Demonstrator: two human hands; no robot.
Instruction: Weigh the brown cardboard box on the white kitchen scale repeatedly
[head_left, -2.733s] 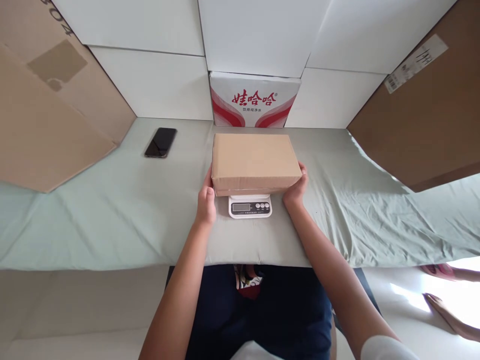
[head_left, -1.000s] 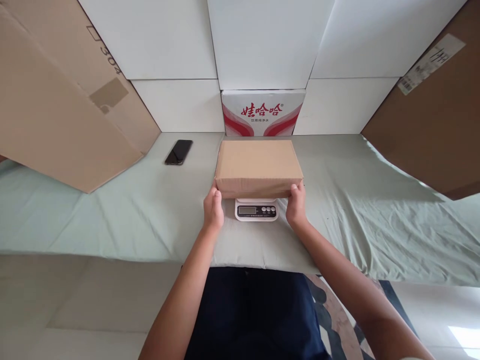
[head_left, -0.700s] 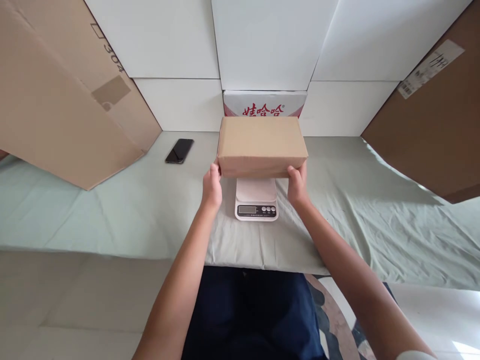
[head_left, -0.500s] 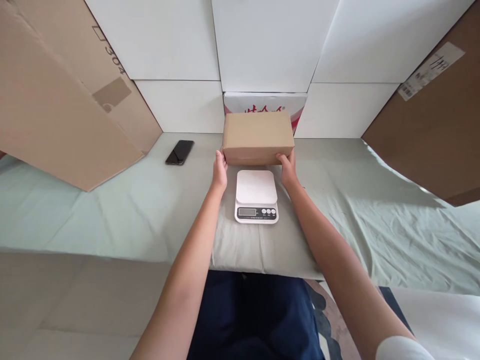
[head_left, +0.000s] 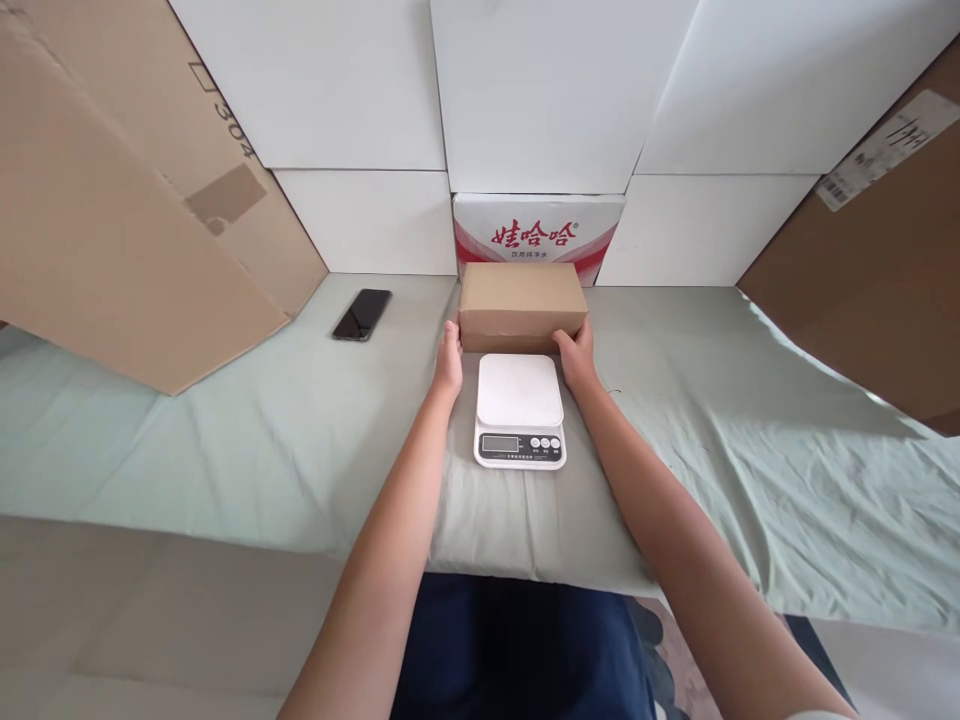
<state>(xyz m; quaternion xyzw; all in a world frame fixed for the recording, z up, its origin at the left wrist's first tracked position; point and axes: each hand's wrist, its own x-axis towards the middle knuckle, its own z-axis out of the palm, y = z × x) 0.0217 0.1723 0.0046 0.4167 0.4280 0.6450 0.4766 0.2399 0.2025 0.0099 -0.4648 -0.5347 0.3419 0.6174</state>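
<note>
Brown cardboard makes up the box (head_left: pixel 523 303), a plain, closed, flat shape with no print on the sides that show. It sits in the upper middle of the frame, on the green sheet (head_left: pixel 225 430), just behind the white scale (head_left: pixel 520 410) and right in front of the red and white carton (head_left: pixel 538 232).

Not long ago the box lay on top of the scale and hid its plate. Then the hands lifted it and moved it back. Now the plate is bare and the box is down on the sheet behind it.

The left hand (head_left: pixel 449 360) presses on the box's lower left corner, and the right hand (head_left: pixel 577 357) presses on its lower right corner. The fingers curl around those corners, so the box sits between the two hands. How tight the hold is cannot be told.

A black phone (head_left: pixel 362 314) lies in the upper left, well apart from the hands.
</note>
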